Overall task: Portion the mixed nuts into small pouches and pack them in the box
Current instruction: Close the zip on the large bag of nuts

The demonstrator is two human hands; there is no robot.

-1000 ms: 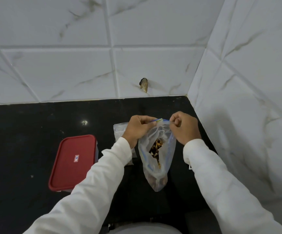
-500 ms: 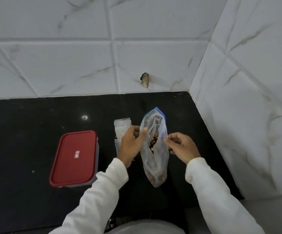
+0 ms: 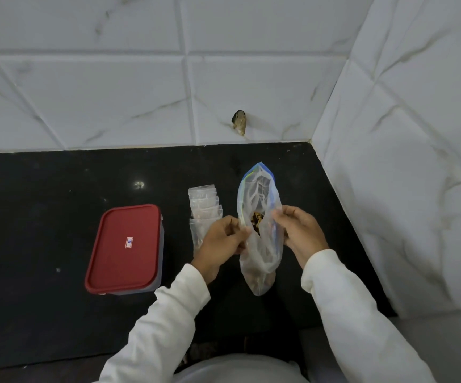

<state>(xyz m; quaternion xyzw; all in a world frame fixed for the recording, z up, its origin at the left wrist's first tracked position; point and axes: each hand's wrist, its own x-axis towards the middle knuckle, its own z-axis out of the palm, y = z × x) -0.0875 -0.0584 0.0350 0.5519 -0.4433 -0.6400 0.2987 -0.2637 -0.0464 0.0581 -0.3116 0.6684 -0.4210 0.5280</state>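
Plastic bag [image 3: 260, 258] — crinkled, translucent, blue-edged

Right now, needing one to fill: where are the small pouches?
Head view, centre: the small pouches lie on the counter between the red-lidded box and the nut bag.

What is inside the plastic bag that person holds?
Brown mixed nuts show through the open mouth of the bag, with more at its bottom. Crumpled plastic, the left hand and the right hand hide how many.
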